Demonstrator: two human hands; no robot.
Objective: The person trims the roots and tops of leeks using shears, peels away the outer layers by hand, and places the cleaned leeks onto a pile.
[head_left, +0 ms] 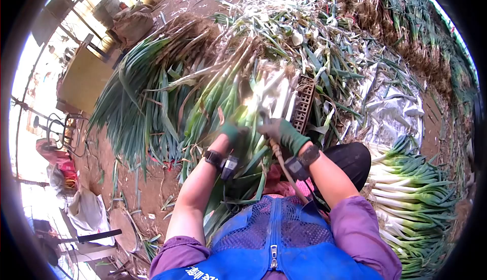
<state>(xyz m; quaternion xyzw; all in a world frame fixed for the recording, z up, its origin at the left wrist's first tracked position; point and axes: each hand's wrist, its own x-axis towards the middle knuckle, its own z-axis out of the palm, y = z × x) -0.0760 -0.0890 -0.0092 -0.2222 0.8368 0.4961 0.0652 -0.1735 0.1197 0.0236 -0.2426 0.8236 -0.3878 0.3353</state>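
Note:
My left hand [233,132], in a dark green glove, is closed at the green onions [218,100] in front of me and somewhat blurred by motion. Its fingers appear wrapped round a stalk, partly hidden. Close by, my right hand [287,134], gloved too, grips the end of a tan hose [280,161] that runs down towards my lap. Just beyond both hands, white-stemmed green onions [271,88] lie beside a brown perforated crate [304,100], roots pointing away.
Untrimmed green onions [139,102] are heaped at left. Peeled ones [401,194] lie stacked at right, below a crumpled white sheet [393,110]. Stripped leaves [324,52] cover the ground ahead. A round board [124,229] and a pale sack [87,209] are at lower left.

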